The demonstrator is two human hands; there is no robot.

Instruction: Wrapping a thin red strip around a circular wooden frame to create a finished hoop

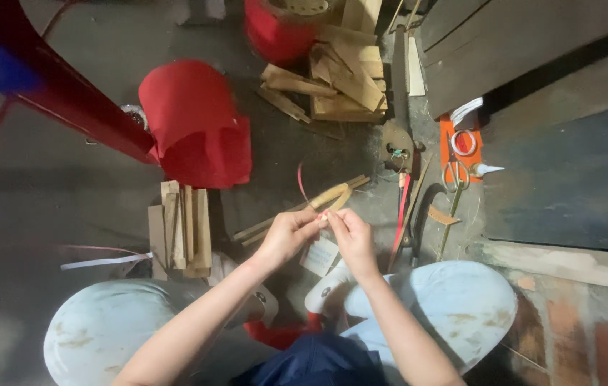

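My left hand [286, 236] and my right hand [350, 236] meet fingertip to fingertip over my lap. Together they pinch the near ends of a few thin bamboo strips [332, 194] that point up and to the right. A narrow red strip [301, 184] curls up from the same pinch point. Below the hands a small white paper piece [318, 256] lies on the floor. My knees in pale trousers frame the bottom of the view.
A roll of red paper [197, 125] lies on the grey floor ahead left. Short wooden slats [179, 229] are stacked at left, and more wood scraps [340, 78] farther off. Scissors [452, 175], a tape ring [463, 143] and a red chair leg [68, 96] are around.
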